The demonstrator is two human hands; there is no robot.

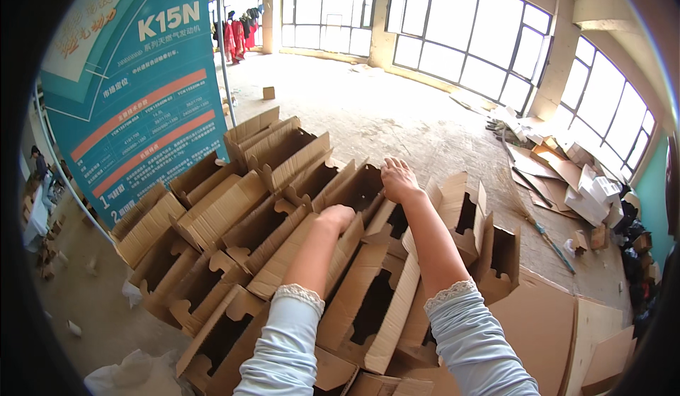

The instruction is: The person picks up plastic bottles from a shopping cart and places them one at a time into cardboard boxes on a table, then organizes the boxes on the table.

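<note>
Long, narrow brown cardboard boxes stand packed together in front of me, their tops open and several with notched end flaps. At the far middle of the group, my left hand is closed over the near edge of one open cardboard box. On that box's right end is my right hand, its fingers bent over the top edge. The fingertips of both hands are partly hidden. Both forearms reach across the nearer boxes in light blue sleeves with lace cuffs.
A tall teal banner stands close at the left. Flat cardboard lies at the lower right, with a broom beyond it. Scrap cardboard and white foam are heaped by the right windows. Clear plastic lies at lower left.
</note>
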